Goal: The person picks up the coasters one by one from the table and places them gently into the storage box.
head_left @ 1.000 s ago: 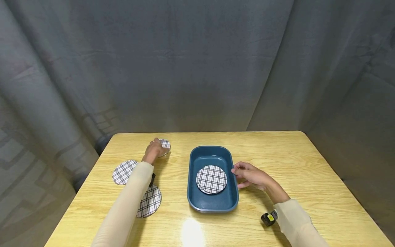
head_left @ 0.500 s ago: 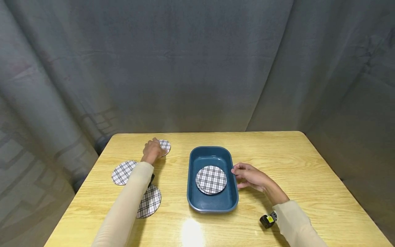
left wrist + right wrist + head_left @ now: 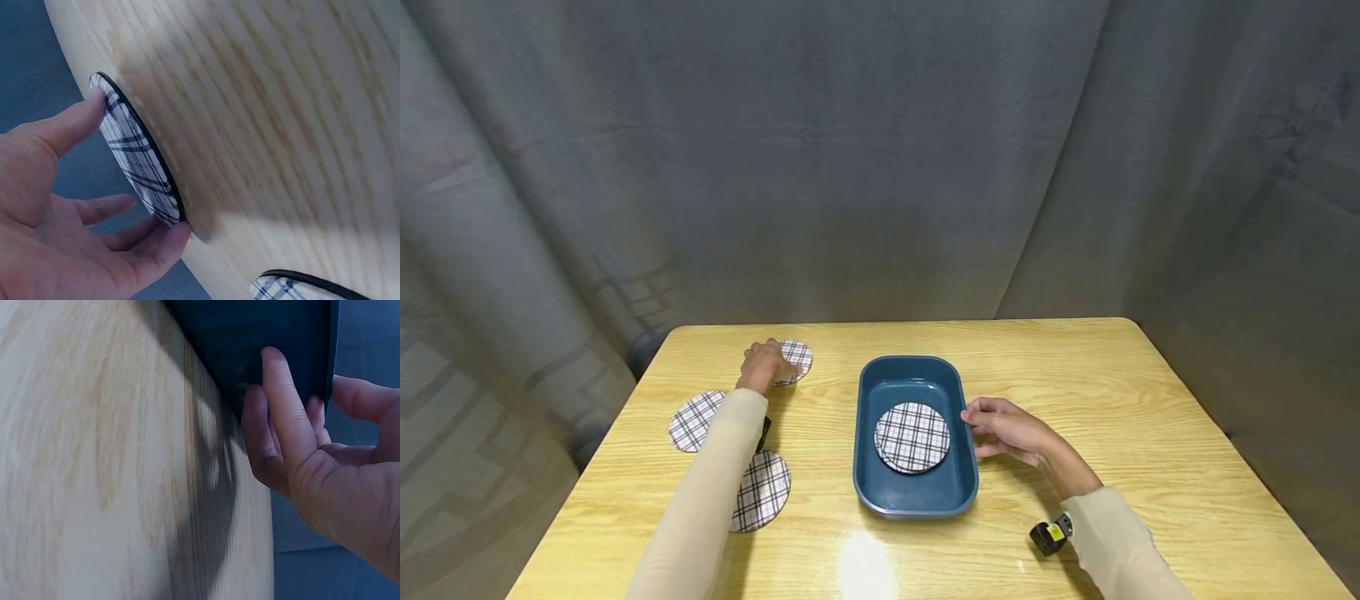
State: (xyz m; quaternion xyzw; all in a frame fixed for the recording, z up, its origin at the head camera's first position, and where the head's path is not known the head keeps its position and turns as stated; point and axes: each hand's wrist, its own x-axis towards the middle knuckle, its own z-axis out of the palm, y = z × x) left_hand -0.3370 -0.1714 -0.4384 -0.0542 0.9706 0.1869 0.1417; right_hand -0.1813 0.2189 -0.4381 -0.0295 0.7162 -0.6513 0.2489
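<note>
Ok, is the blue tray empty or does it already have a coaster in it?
Not empty: one plaid coaster lies flat on the floor of the blue tray, with the right hand at the tray's side.

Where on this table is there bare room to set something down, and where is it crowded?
Bare wood lies right of the blue tray and right hand, out to the table edge, and along the far edge behind the tray. The left side is crowded: three plaid coasters and the left hand.
</note>
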